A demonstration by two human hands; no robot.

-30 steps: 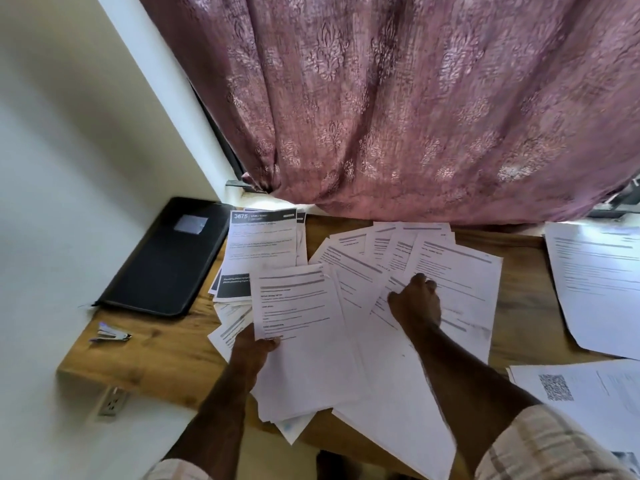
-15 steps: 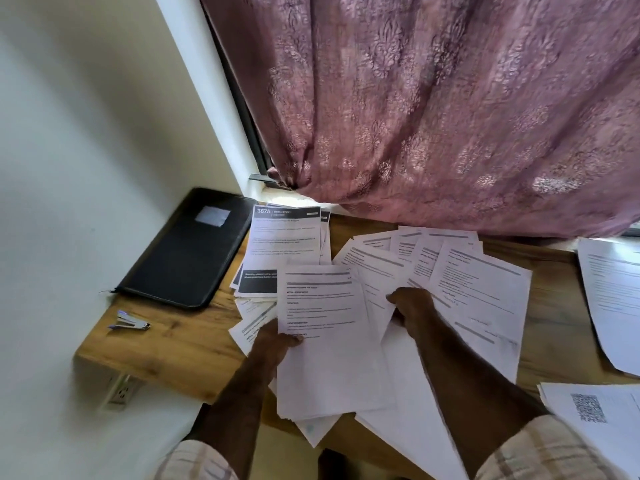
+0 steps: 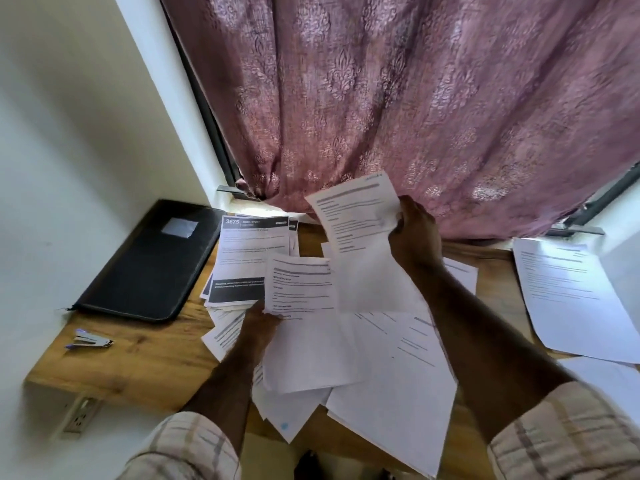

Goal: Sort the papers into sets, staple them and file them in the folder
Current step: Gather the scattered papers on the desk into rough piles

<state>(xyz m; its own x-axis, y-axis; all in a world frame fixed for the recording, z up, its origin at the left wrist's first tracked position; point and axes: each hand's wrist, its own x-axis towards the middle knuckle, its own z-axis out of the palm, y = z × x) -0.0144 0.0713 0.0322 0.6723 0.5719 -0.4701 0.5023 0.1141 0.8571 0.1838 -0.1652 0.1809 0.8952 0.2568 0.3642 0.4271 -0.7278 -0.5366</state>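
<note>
Printed white papers lie spread over the wooden table (image 3: 152, 362). My left hand (image 3: 261, 323) grips the left edge of a small stack of sheets (image 3: 304, 327) at the table's middle. My right hand (image 3: 414, 233) pinches a single printed sheet (image 3: 360, 230) by its right edge and holds it lifted and tilted above the spread. A set with a black header reading 3675 (image 3: 252, 258) lies at the back left. The black zip folder (image 3: 149, 261) lies shut at the far left. A small stapler (image 3: 91, 340) sits near the left front corner.
More printed sheets (image 3: 571, 296) lie at the right end of the table. A pink patterned curtain (image 3: 398, 109) hangs just behind the table. A white wall stands at the left, with a power socket (image 3: 78, 419) below the table edge.
My right hand has picked one sheet out of the fanned papers and raised it toward the curtain. My left hand still holds its stack. The view has shifted left.
</note>
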